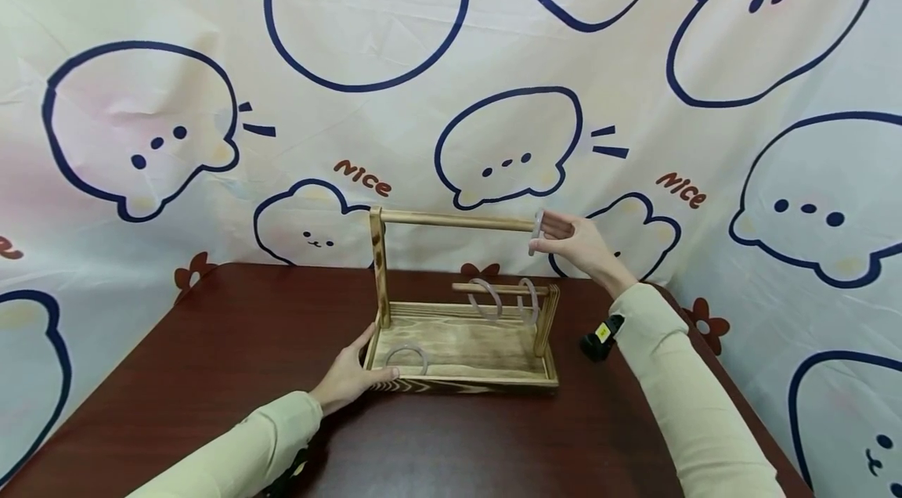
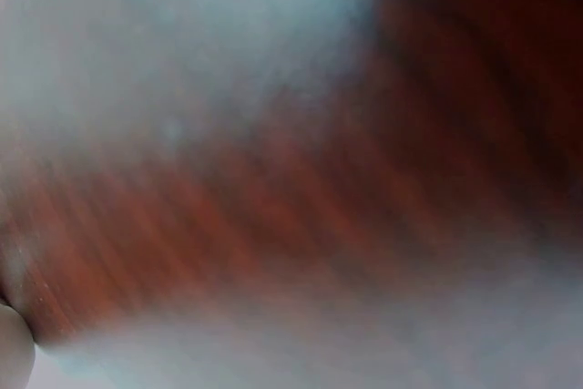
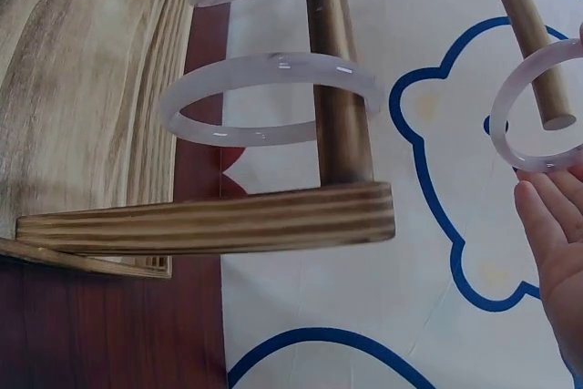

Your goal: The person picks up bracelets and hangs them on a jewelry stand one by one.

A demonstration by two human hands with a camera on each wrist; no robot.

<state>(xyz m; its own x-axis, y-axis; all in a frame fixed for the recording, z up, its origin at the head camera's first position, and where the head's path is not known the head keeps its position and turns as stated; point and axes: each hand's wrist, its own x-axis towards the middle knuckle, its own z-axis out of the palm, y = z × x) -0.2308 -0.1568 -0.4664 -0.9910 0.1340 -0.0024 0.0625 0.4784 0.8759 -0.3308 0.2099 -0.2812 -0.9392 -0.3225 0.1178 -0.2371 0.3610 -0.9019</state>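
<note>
A person's two hands work at a wooden stand [image 1: 472, 384] on a dark red-brown desk [image 1: 282, 326]. The right hand [image 1: 581, 243] pinches a pale, glossy bangle [image 1: 537, 232] between thumb and fingers, at the free end of the upper bar [image 1: 458, 221]; whether the bar's tip passes through the ring, I cannot tell. The left hand [image 1: 352, 373] holds the stand's front corner, thumb over the front rim, fingers along the side; the left wrist view is too blurred to add more. Below the right hand, two matching bangles [image 3: 273, 67] hang around the lower bar [image 1: 462, 288], and a loose ring [image 1: 407, 347] sits in the tray, just beside the left thumb. The held bangle looks stiff and polished like stone or glass, so it is probably light, slippery, unable to flex and liable to chip or crack if knocked or dropped. A gentle pinch on the side of the band nearest the right hand seems best, leaving the hole clear. The stand looks rigid and fairly light, so the left hand's hold on its corner should help steady it.
</note>
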